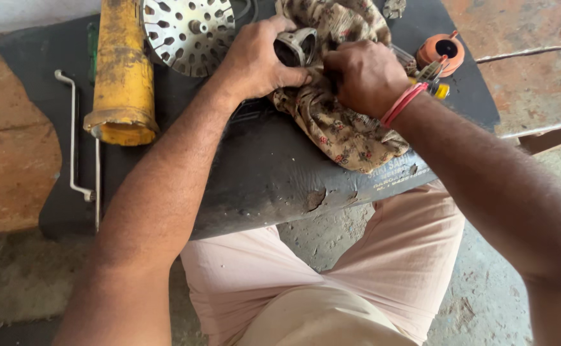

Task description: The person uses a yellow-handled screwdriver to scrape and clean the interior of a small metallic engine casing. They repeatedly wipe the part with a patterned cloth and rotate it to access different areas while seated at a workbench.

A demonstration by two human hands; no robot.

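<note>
My left hand (pixel 255 61) is clamped on a metal housing (pixel 295 46) at the far side of the bench (pixel 261 166). My right hand (pixel 360 77) is bunched tight on the floral rag (pixel 341 131), pressed against the housing. Slotted disc (pixel 187 29) and yellow cylinder (pixel 121 70) sit left of it, orange cup (pixel 444 51) right.

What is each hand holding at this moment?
Left hand: closed on the metal part.
Right hand: closed on the cloth.
</note>
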